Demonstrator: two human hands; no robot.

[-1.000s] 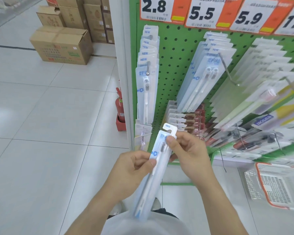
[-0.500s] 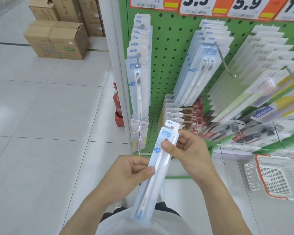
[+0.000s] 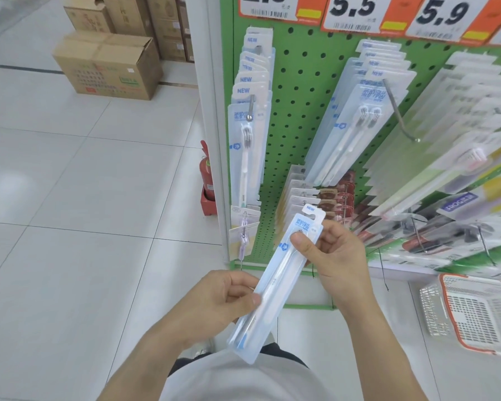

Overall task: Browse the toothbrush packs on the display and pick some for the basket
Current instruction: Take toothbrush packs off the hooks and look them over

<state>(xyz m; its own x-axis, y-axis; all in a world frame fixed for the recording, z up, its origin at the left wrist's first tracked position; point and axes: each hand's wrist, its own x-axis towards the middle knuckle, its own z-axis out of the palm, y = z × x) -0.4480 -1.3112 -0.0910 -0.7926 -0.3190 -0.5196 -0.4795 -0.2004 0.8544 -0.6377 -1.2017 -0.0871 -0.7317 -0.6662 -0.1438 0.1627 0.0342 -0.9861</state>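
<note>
A long clear toothbrush pack (image 3: 275,285) with a white brush and a blue "NEW" tab is held tilted in front of me. My left hand (image 3: 223,302) pinches its middle from the left. Near its upper end my right hand (image 3: 330,256) grips it, thumb on the front. Behind them stands the green pegboard display (image 3: 301,91) with rows of hanging toothbrush packs (image 3: 249,140). A white and orange basket (image 3: 480,314) sits on the floor at the lower right.
Cardboard boxes (image 3: 107,68) are stacked on the white tiled floor at the upper left. A red fire extinguisher (image 3: 207,178) stands beside the display's white post. Price tags (image 3: 356,10) run along the top. Metal hooks (image 3: 399,114) stick out from the board.
The view has dipped slightly, so the display sits higher in frame. The pack stays between both hands, and the right thumb has slid a little along its front.
</note>
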